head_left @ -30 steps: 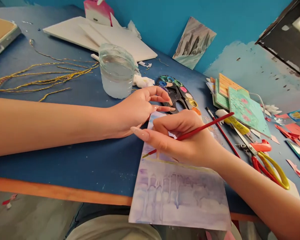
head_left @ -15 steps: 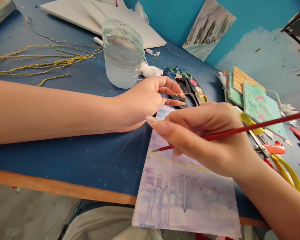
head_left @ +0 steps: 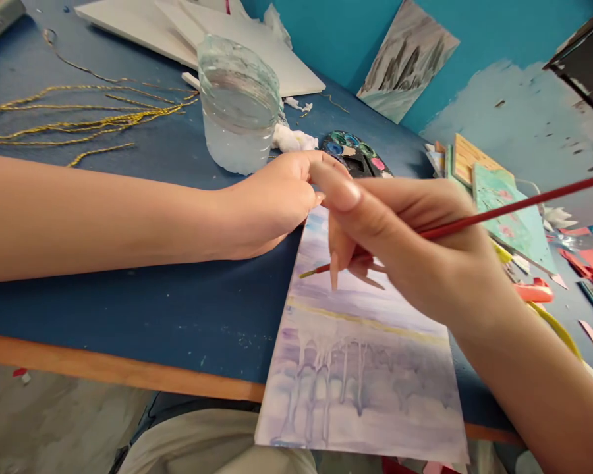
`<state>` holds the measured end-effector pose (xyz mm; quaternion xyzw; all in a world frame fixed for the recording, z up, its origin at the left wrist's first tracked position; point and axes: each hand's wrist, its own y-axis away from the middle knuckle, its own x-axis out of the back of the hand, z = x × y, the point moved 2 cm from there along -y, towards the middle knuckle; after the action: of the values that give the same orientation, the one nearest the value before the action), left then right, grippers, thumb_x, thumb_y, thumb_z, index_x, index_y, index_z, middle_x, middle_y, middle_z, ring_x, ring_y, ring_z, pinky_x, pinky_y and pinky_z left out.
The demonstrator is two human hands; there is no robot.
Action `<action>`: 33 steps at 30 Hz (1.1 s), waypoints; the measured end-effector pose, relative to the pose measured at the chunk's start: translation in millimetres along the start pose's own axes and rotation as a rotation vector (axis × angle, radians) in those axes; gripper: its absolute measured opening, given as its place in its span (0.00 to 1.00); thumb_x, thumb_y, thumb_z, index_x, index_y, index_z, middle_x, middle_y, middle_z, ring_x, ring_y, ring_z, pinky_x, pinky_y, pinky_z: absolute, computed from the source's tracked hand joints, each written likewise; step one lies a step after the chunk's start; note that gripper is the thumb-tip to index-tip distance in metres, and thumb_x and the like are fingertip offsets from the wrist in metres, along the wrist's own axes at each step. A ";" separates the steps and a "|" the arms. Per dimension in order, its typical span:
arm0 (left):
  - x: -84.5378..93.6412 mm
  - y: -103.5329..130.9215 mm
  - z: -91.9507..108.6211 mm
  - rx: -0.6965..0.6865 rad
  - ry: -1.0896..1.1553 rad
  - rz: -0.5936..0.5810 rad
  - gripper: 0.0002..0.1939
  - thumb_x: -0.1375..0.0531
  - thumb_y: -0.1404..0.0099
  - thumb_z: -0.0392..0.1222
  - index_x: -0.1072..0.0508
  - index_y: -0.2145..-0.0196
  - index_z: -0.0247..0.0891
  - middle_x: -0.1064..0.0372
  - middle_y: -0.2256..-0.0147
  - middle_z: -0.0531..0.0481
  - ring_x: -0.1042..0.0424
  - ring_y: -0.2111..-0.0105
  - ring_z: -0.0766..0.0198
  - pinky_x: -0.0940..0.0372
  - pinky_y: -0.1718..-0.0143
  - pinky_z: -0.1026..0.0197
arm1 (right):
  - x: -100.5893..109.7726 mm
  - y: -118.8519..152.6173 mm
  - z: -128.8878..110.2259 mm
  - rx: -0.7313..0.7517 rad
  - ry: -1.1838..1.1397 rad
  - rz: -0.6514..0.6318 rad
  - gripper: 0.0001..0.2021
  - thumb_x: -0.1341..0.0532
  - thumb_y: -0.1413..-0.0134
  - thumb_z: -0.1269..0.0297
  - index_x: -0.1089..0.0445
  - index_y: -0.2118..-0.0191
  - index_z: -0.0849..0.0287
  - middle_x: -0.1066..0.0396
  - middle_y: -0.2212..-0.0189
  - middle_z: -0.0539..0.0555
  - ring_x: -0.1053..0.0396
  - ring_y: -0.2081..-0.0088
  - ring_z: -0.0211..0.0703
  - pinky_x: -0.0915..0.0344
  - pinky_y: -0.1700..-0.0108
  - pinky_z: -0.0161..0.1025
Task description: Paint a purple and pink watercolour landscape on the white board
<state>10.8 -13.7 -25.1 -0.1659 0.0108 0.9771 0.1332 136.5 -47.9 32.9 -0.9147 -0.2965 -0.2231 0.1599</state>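
Note:
A thin red paintbrush (head_left: 518, 205) is gripped in my right hand (head_left: 405, 243), its yellowish tip pointing left, over the upper part of a painting (head_left: 375, 388). The painting has purple washes, dripping marks and a yellow line across it. My left hand (head_left: 281, 201) is by the painting's top edge, fingers loosely bent and apart, with nothing seen in them; my right thumb partly hides them. Just beyond the hands lies a black paint palette (head_left: 358, 158) with several colours, partly covered. A clear cup of cloudy water (head_left: 240, 125) stands behind my left wrist.
Yellow twisted cord (head_left: 103, 122) lies at the left, and white boards (head_left: 286, 59) at the back. Small painted canvases (head_left: 508, 204), red-handled scissors (head_left: 536, 289) and red paper scraps (head_left: 588, 260) lie at the right. The wooden table edge (head_left: 128, 372) runs along the front.
My right hand has lifted up the painting with the brush, its tip moving up from the yellow line. More of that line shows now. My left hand has barely moved.

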 end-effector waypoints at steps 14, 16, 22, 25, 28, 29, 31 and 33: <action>-5.9 6.5 7.8 0.092 -0.029 0.035 0.14 0.45 0.36 0.15 0.33 0.64 0.33 0.32 0.46 0.41 0.26 0.61 0.66 0.29 0.65 0.63 | -9.9 0.2 4.6 -0.027 0.005 -0.146 0.27 0.35 0.39 0.51 0.34 0.84 0.61 0.38 0.87 0.45 0.45 0.84 0.26 0.50 0.82 0.31; -6.3 6.5 7.9 0.091 -0.030 0.047 0.15 0.47 0.35 0.14 0.33 0.65 0.33 0.33 0.46 0.41 0.26 0.60 0.66 0.29 0.66 0.64 | -9.9 1.2 4.4 -0.035 0.009 -0.161 0.26 0.36 0.38 0.52 0.34 0.84 0.61 0.38 0.88 0.45 0.44 0.84 0.26 0.49 0.82 0.30; -7.9 5.9 6.8 0.084 -0.022 0.054 0.17 0.52 0.34 0.14 0.33 0.64 0.33 0.33 0.46 0.41 0.25 0.56 0.64 0.27 0.63 0.62 | -9.1 3.6 5.5 -0.012 0.024 -0.174 0.26 0.37 0.36 0.55 0.34 0.84 0.61 0.39 0.88 0.45 0.46 0.84 0.26 0.51 0.83 0.31; -7.8 4.9 7.5 0.102 -0.021 0.074 0.20 0.54 0.35 0.13 0.33 0.65 0.33 0.32 0.46 0.42 0.24 0.55 0.62 0.26 0.56 0.55 | -9.8 2.9 5.4 0.007 0.030 -0.180 0.26 0.37 0.36 0.54 0.34 0.84 0.61 0.41 0.89 0.44 0.47 0.85 0.25 0.51 0.83 0.30; -7.8 3.9 8.3 0.102 -0.021 0.074 0.21 0.56 0.36 0.12 0.32 0.65 0.32 0.32 0.46 0.42 0.24 0.54 0.61 0.27 0.51 0.51 | -9.9 2.8 5.4 -0.011 0.069 -0.166 0.26 0.37 0.36 0.54 0.33 0.84 0.61 0.40 0.88 0.44 0.44 0.85 0.25 0.49 0.83 0.28; -7.9 3.7 8.4 0.101 -0.023 0.074 0.21 0.57 0.37 0.12 0.32 0.64 0.32 0.32 0.46 0.42 0.24 0.54 0.62 0.28 0.50 0.51 | -9.8 2.9 5.4 -0.023 0.083 -0.161 0.26 0.37 0.36 0.55 0.32 0.84 0.62 0.39 0.88 0.45 0.43 0.85 0.25 0.48 0.83 0.28; -8.0 3.2 8.1 0.101 -0.027 0.086 0.22 0.58 0.37 0.12 0.32 0.64 0.32 0.31 0.48 0.43 0.24 0.55 0.63 0.28 0.49 0.51 | -9.7 3.4 5.0 -0.033 0.100 -0.162 0.25 0.37 0.36 0.56 0.32 0.83 0.62 0.37 0.88 0.45 0.41 0.84 0.26 0.47 0.83 0.28; -8.2 2.7 7.3 0.103 -0.022 0.098 0.23 0.59 0.37 0.11 0.33 0.63 0.31 0.31 0.49 0.44 0.24 0.55 0.64 0.28 0.49 0.50 | -9.6 3.8 4.1 -0.036 0.112 -0.170 0.25 0.37 0.35 0.57 0.32 0.83 0.61 0.36 0.87 0.45 0.42 0.84 0.25 0.47 0.83 0.28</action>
<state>15.2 -17.9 -15.6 -0.1472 0.0676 0.9823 0.0936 133.2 -53.7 23.9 -0.8751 -0.3596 -0.2920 0.1405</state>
